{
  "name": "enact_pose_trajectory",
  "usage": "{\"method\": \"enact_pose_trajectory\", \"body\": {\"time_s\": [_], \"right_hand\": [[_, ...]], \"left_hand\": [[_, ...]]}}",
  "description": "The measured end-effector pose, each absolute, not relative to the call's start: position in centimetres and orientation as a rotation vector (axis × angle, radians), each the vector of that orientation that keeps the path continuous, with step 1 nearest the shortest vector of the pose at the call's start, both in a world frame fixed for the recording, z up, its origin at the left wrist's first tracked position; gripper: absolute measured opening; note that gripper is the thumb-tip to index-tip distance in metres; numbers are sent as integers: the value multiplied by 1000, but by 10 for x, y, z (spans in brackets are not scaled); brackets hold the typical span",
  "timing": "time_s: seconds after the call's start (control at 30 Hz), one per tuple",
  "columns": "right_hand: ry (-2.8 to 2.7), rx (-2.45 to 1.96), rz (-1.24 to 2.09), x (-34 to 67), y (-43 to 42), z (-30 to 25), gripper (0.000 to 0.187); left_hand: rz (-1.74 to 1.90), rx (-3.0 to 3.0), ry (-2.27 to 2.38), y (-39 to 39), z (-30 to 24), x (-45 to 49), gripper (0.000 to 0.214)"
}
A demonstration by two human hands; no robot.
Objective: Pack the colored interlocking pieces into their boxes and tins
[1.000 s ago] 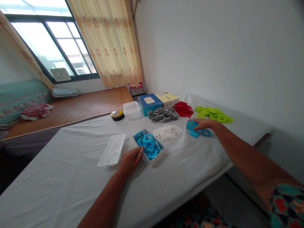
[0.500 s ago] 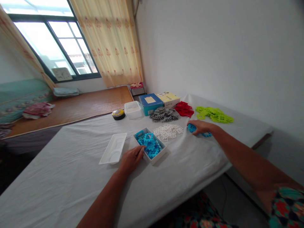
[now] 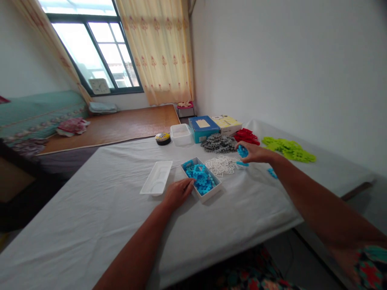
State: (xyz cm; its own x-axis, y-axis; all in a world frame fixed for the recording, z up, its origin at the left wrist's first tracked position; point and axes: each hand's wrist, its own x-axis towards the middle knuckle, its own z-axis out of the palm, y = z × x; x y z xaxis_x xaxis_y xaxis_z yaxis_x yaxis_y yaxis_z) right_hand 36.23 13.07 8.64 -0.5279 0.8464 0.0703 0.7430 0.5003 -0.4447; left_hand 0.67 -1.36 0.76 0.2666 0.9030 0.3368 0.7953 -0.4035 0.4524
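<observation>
Left forearm (image 3: 140, 243): bare, rising diagonally from the lower edge of view; left wrist (image 3: 166, 204) near straight. Left hand (image 3: 179, 192): low, back uppermost, fingers lying close together and slightly bent, directed forward and to the right. Right forearm (image 3: 308, 193): bare, reaching inward from the right; right wrist (image 3: 270, 156) near straight. Right hand (image 3: 254, 152): farther forward than the left, fingers arched on the far side, thumb on the near side, curled in a pinch hold.
</observation>
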Motion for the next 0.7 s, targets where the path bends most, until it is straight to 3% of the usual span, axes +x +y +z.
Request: {"method": "enact_pose_trajectory", "body": {"time_s": [0.2, 0.37, 0.5, 0.7], "right_hand": [[-2630, -1001, 653, 234, 102, 109, 56], [-2562, -1092, 768, 189, 102, 87, 84], [-2520, -1054, 984, 198, 100, 81, 56], [-2812, -972, 607, 229, 79, 92, 21]], "left_hand": [[800, 2343, 1581, -15, 10, 6, 36], [815, 2376, 1553, -16, 10, 3, 35], [905, 2373, 1603, -16, 9, 3, 32], [1228, 2250, 1847, -12, 12, 5, 29]]}}
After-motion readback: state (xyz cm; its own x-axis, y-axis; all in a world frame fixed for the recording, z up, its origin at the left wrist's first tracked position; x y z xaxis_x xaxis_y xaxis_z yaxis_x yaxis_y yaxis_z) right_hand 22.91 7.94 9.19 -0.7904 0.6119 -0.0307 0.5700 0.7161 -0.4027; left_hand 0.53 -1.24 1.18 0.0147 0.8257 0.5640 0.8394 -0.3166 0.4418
